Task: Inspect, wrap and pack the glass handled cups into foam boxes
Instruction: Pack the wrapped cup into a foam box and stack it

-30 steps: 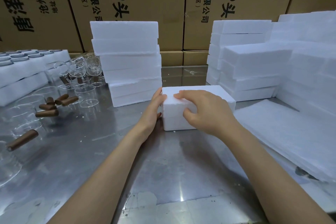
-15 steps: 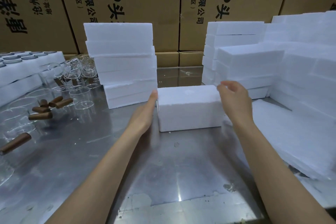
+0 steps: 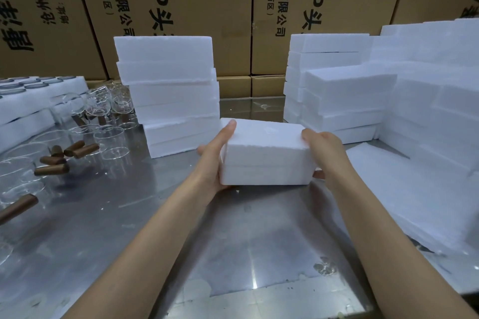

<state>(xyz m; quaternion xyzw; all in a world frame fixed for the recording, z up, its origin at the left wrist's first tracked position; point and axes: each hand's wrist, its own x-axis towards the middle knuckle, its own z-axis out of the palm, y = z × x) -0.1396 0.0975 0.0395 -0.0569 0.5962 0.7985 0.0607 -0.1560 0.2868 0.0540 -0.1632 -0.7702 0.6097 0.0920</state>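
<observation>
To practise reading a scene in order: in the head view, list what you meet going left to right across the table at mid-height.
Glass cups with brown handles → tall foam stack → left hand → foam box → right hand → foam sheets.

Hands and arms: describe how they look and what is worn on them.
Both forearms are bare from the frame's lower edge up, no sleeves showing. The left hand and right hand wear no gloves, and no rings, watch or bands are visible. Nails look short and unpainted.

Even overhead light, glare streaks on steel table [image 3: 108, 228], wide-angle bending at edges, slightly soft
</observation>
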